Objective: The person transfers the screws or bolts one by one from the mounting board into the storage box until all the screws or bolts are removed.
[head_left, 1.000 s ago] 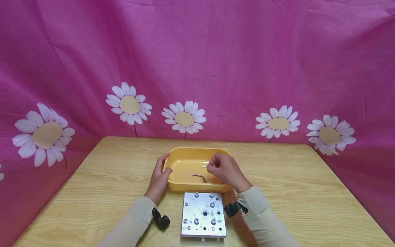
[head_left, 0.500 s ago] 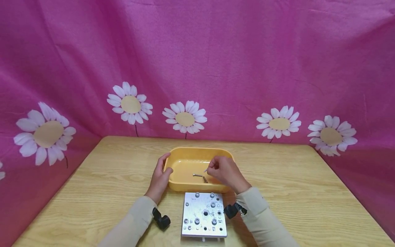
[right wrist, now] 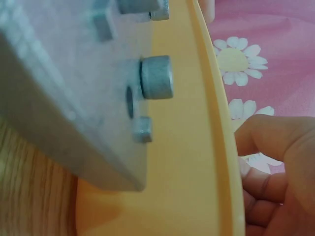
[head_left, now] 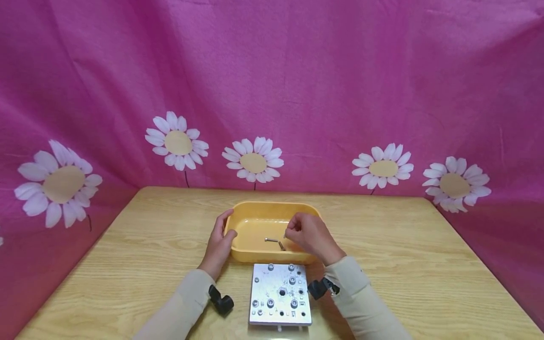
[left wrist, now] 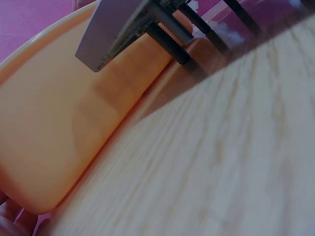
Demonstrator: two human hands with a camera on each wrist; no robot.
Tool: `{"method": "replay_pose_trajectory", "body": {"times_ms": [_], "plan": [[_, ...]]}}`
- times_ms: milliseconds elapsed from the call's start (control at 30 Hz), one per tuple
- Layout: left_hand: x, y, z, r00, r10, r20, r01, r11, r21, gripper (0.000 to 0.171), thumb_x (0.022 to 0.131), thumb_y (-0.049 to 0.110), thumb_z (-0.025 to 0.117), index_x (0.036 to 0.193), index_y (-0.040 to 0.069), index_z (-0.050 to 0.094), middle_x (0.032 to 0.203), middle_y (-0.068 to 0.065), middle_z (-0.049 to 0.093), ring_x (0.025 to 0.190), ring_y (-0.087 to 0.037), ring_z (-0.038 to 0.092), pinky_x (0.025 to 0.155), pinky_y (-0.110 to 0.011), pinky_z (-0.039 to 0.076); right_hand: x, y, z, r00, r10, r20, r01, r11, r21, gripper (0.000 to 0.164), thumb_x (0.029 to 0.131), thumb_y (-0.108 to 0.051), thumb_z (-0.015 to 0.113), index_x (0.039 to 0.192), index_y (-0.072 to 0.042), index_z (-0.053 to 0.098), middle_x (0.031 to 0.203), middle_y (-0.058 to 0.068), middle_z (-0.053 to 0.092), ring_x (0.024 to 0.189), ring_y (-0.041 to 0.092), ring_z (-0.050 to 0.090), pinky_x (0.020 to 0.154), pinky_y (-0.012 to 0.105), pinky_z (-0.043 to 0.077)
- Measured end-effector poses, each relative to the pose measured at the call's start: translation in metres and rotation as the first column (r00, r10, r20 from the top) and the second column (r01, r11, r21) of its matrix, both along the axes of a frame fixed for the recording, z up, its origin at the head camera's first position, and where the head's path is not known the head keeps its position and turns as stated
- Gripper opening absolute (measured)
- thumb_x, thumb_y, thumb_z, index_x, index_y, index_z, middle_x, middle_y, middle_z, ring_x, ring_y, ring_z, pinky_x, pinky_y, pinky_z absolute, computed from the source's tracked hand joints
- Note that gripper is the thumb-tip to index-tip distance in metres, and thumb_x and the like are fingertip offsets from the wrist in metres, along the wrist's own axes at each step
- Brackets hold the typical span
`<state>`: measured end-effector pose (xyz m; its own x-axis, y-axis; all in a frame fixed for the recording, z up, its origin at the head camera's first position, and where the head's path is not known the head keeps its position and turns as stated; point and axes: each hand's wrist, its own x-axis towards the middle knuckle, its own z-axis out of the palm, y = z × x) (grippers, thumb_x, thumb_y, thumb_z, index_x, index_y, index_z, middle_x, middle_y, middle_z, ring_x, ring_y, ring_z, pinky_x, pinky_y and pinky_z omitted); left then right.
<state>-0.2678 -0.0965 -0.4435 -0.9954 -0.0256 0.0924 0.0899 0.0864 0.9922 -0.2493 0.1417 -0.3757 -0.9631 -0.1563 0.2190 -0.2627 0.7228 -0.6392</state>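
Note:
My left hand [head_left: 220, 245] grips the left end of a yellow plastic tray [head_left: 274, 257], thumb over the rim and fingers outside. Over the tray's right side, my right hand [head_left: 313, 237] pinches a small silver screw [head_left: 285, 235], mostly hidden by the fingertips. Two silver screws [head_left: 271, 240] lie on the tray floor below and left of it. In the right wrist view, that hand [right wrist: 290, 162] shows curled fingers beyond the tray wall [right wrist: 224, 147]; the screw is out of sight there.
A metal plate [head_left: 272, 288] with several socket-head bolts and holes stands just in front of the tray, between the forearms. Threaded shanks [left wrist: 167, 43] stick out under it in the left wrist view. Bare wooden table [head_left: 161, 245] lies left; a pink flowered cloth [head_left: 297, 94] hangs behind.
The screw in my right fingers has turned from sideways to pointing down, and less of it shows. My left hand and the tray have stayed in place.

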Motion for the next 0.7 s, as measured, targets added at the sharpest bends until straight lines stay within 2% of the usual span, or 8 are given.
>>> {"method": "replay_pose_trajectory", "body": {"times_ms": [300, 700], "plan": [[-0.001, 0.000, 0.001, 1.000, -0.001, -0.004, 0.001, 1.000, -0.012, 0.057, 0.090, 0.008, 0.045, 0.144, 0.023, 0.036, 0.156, 0.001, 0.026, 0.145, -0.019, 0.017, 0.116, -0.043, 0.019, 0.000, -0.001, 0.003, 1.000, -0.010, 0.021, 0.010, 1.000, 0.016, 0.003, 0.081, -0.011, 0.068, 0.079, -0.011, 0.065, 0.071, -0.002, 0.058, 0.063, 0.015, 0.051, 0.056, 0.027, 0.044], [-0.001, 0.000, 0.001, 1.000, -0.002, -0.013, 0.001, 1.000, -0.008, 0.058, 0.089, 0.007, 0.046, 0.144, 0.023, 0.036, 0.156, 0.001, 0.027, 0.145, -0.019, 0.016, 0.116, -0.042, 0.018, 0.009, -0.003, 0.017, 0.997, 0.066, 0.033, -0.067, 0.997, 0.034, 0.006, 0.082, -0.014, 0.069, 0.085, -0.009, 0.068, 0.074, -0.002, 0.061, 0.064, 0.013, 0.053, 0.057, 0.026, 0.046]]}}
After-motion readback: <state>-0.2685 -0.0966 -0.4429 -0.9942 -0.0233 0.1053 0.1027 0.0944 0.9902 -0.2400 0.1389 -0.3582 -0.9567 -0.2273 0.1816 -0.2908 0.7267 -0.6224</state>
